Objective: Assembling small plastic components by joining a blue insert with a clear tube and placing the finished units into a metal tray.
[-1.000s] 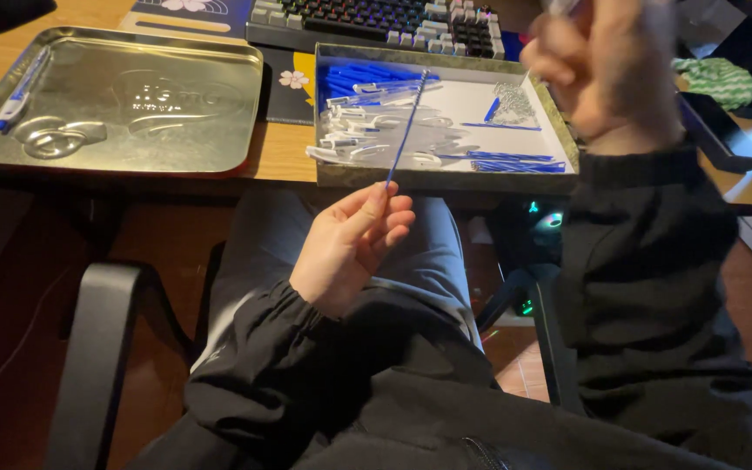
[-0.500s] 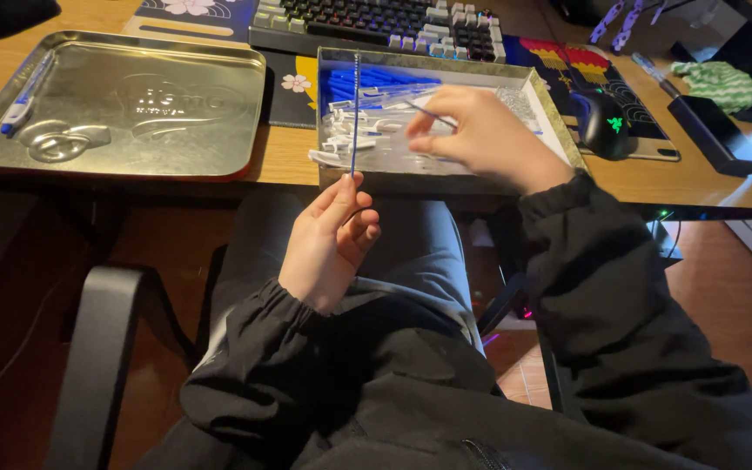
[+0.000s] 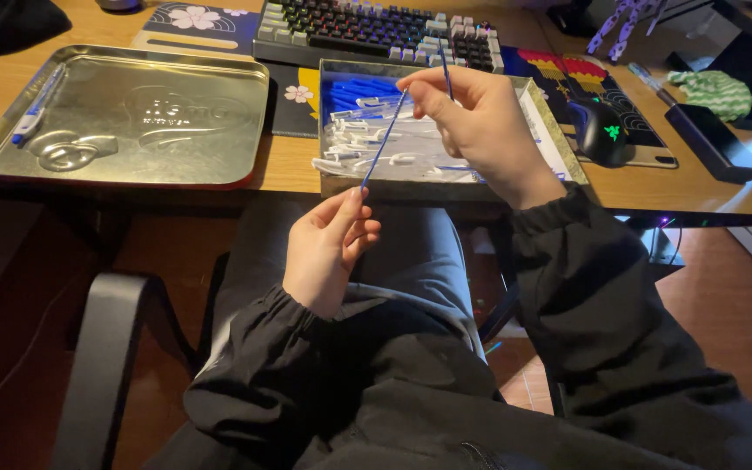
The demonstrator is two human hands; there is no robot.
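- Head view looks down over a lap in grey trousers toward a wooden desk [image 3: 289, 165] along the top of the picture.
- At about 7 o'clock from the picture's centre, the left hand [image 3: 328, 252] hovers above the lap, fingers curled, thumb and forefinger pinched on the lower end of a thin blue refill [image 3: 383, 141].
- That refill slants up toward 1 o'clock, its upper end meeting the fingertips of the right hand [image 3: 480, 126].
- Held at 12 o'clock above the near edge of the desk, the right hand is curled, its fingers pinching the upper end of the slanted refill; a second blue refill [image 3: 446, 71] stands nearly upright out of its grip.
- Behind and under the right hand sits an open tin box [image 3: 559, 148], rectangular, holding blue pen parts [image 3: 367, 90] at its far side and clear pen parts [image 3: 367, 144] nearer, in a loose heap.
- At 10 o'clock lies a shallow silver tin lid [image 3: 132, 113], embossed, with a blue and white pen [image 3: 38, 106] resting along its left side.
- At 12 o'clock, beyond the box, a keyboard [image 3: 367, 26] with dark and pale keys sits on a flowered mat [image 3: 189, 17].
- At 2 o'clock a black mouse [image 3: 600, 130] rests on a colourful pad, just beside the box's right wall.
- Farther toward 2 o'clock, a green cloth [image 3: 717, 89] lies near a flat black bar.
- Both sleeves are black, gathered at the wrists.
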